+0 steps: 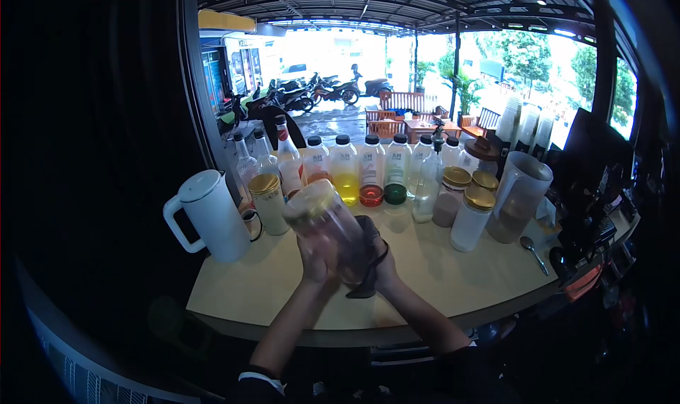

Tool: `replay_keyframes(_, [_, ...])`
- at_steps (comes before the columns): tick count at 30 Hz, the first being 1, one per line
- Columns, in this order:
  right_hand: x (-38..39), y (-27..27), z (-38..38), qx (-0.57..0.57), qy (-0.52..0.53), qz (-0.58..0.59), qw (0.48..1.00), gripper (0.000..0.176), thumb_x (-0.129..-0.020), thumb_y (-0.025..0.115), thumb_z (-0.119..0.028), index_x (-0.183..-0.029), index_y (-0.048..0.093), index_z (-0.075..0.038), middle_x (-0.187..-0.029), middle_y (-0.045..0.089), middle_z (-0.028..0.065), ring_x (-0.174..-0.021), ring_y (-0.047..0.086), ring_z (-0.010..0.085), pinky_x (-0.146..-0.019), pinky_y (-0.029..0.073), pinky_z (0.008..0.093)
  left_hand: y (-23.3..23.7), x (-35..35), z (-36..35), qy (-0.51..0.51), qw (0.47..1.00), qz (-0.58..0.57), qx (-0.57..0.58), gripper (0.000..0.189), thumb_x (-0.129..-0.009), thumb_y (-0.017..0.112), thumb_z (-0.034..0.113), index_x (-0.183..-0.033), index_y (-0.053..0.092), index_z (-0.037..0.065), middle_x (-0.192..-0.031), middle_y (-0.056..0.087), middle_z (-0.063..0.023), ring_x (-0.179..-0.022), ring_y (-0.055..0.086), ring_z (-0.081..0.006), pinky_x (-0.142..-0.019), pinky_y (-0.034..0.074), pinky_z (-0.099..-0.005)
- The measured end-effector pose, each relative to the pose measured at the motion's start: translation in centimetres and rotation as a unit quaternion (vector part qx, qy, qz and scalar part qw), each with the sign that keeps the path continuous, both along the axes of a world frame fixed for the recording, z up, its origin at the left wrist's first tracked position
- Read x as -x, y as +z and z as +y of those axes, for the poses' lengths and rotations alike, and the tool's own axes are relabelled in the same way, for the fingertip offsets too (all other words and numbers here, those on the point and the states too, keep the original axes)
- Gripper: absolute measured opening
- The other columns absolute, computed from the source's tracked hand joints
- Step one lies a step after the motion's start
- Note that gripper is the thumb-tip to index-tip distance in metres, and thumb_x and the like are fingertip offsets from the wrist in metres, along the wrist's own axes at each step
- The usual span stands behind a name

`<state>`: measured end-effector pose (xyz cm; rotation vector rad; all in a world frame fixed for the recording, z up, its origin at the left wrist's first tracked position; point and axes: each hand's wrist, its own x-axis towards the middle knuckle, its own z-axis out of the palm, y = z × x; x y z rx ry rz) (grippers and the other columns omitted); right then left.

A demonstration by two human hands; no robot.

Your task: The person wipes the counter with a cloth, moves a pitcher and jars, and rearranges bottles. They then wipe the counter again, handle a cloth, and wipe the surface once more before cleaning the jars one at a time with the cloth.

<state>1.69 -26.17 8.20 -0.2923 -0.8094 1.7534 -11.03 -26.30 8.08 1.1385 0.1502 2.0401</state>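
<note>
Gripping a clear jar [327,220] from both sides, you hold it tilted over the middle of the counter [439,283], its pale yellow lid leaning up and to the left. Your left hand [316,256] is closed around its lower left side and your right hand [381,256] is closed around its right side. The jar is blurred, so I cannot tell what is inside or whether it carries a label.

Behind it stands a row of black-capped bottles [370,164] holding yellow, red and green liquid. Their white labels carry print too small to read. A gold-lidded jar [268,202] and a white pitcher [205,216] stand near on your left. Two more gold-lidded jars [469,218] and a clear pitcher [520,195] stand on your right, with a spoon [533,251] lying beside them.

Bare countertop lies under your hands and runs to the curved front edge. The back and both sides are crowded.
</note>
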Motion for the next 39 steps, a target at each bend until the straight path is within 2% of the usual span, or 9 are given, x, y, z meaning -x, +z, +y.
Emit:
replay_keyframes(3, [2.2, -0.1, -1.5, -0.050, -0.145, -0.161, 0.975, 0.038, -0.090, 0.051, -0.013, -0.124, 0.047, 0.002, -0.102, 0.059, 0.0123, -0.095, 0.059, 0.0186, -0.082, 0.048, 0.0320, 0.6, 1.0, 0.3, 0.241, 0.948, 0.138, 0.153, 0.082, -0.081, 0.071, 0.023, -0.139, 0.016, 0.004, -0.129, 0.041, -0.0121, -0.118, 0.045, -0.0206, -0.095, 0.042, -0.0349])
replay_keyframes(7, [3.4, -0.4, -0.8, -0.299, -0.255, -0.259, 0.882, 0.050, -0.086, 0.045, -0.008, -0.133, 0.033, 0.004, -0.111, 0.054, 0.0148, -0.104, 0.055, 0.0223, -0.091, 0.043, 0.0331, 0.4, 3.7, -0.5, 0.065, 0.966, 0.180, 0.175, 0.068, -0.085, 0.066, 0.019, -0.137, 0.023, 0.006, -0.130, 0.042, -0.0107, -0.120, 0.047, -0.0238, -0.100, 0.039, -0.0370])
replay_keyframes(9, [3.9, 0.4, 0.7, -0.439, -0.410, -0.406, 0.689, 0.051, -0.084, 0.048, -0.010, -0.131, 0.034, 0.005, -0.111, 0.054, 0.0190, -0.104, 0.056, 0.0260, -0.090, 0.044, 0.0344, -0.1, 4.0, -1.6, 0.012, 0.962, 0.194, 0.191, 0.067, -0.085, 0.066, 0.018, -0.136, 0.025, 0.006, -0.129, 0.043, -0.0105, -0.120, 0.047, -0.0232, -0.100, 0.040, -0.0367])
replay_keyframes(13, [3.3, 5.2, 2.2, -0.293, -0.178, -0.361, 0.867, 0.059, -0.081, 0.046, -0.010, -0.137, 0.030, 0.003, -0.125, 0.047, 0.0238, -0.112, 0.053, 0.0349, -0.093, 0.043, 0.0389, -1.4, 4.3, -2.2, -0.032, 0.958, 0.266, 0.101, 0.066, -0.084, 0.066, 0.014, -0.136, 0.026, 0.007, -0.127, 0.046, -0.0099, -0.117, 0.050, -0.0200, -0.096, 0.045, -0.0338])
replay_keyframes(17, [5.9, 4.8, -0.6, -0.465, -0.375, -0.314, 0.738, 0.052, -0.083, 0.048, -0.009, -0.133, 0.038, 0.002, -0.122, 0.052, 0.0208, -0.111, 0.055, 0.0317, -0.096, 0.041, 0.0364, 0.3, 4.1, -1.9, -0.008, 0.979, 0.105, 0.177, 0.069, -0.076, 0.076, 0.021, -0.130, 0.036, 0.003, -0.120, 0.052, -0.0090, -0.107, 0.057, -0.0188, -0.095, 0.046, -0.0331])
replay_keyframes(21, [4.8, 1.6, 1.5, -0.319, -0.167, -0.330, 0.873, 0.042, -0.095, 0.042, -0.025, -0.129, 0.044, 0.001, -0.120, 0.056, 0.0141, -0.112, 0.054, 0.0245, -0.098, 0.040, 0.0354, -0.8, 5.8, -1.4, 0.034, 0.989, 0.120, 0.079, 0.074, -0.069, 0.081, 0.033, -0.124, 0.044, -0.001, -0.113, 0.057, -0.0089, -0.102, 0.058, -0.0163, -0.090, 0.047, -0.0308])
replay_keyframes(23, [4.9, -1.0, 3.2, -0.431, -0.226, -0.395, 0.779, 0.040, -0.098, 0.039, -0.028, -0.125, 0.048, -0.001, -0.117, 0.058, 0.0112, -0.108, 0.055, 0.0194, -0.095, 0.042, 0.0323, 0.0, 5.7, -1.5, 0.054, 0.993, 0.080, 0.070, 0.076, -0.067, 0.082, 0.038, -0.121, 0.046, -0.002, -0.111, 0.058, -0.0090, -0.102, 0.058, -0.0158, -0.089, 0.047, -0.0313])
replay_keyframes(26, [6.4, -0.2, -0.3, 0.020, -0.143, -0.135, 0.980, 0.047, -0.096, 0.037, -0.036, -0.124, 0.049, 0.000, -0.121, 0.057, 0.0143, -0.111, 0.056, 0.0249, -0.099, 0.041, 0.0376, 0.4, 5.1, -1.5, 0.135, 0.990, 0.020, 0.022, 0.080, -0.065, 0.081, 0.042, -0.122, 0.045, -0.001, -0.112, 0.057, -0.0091, -0.101, 0.058, -0.0184, -0.090, 0.045, -0.0323])
replay_keyframes(39, [5.7, -6.3, 2.0, 0.160, 0.002, -0.175, 0.972, 0.029, -0.096, 0.037, -0.016, -0.117, 0.051, -0.004, -0.107, 0.060, 0.0107, -0.093, 0.061, 0.0230, -0.086, 0.050, 0.0370, -1.4, 7.1, 0.8, 0.320, 0.920, 0.224, 0.020, 0.094, -0.056, 0.089, 0.031, -0.126, 0.035, 0.001, -0.116, 0.052, -0.0141, -0.107, 0.055, -0.0248, -0.089, 0.047, -0.0383])
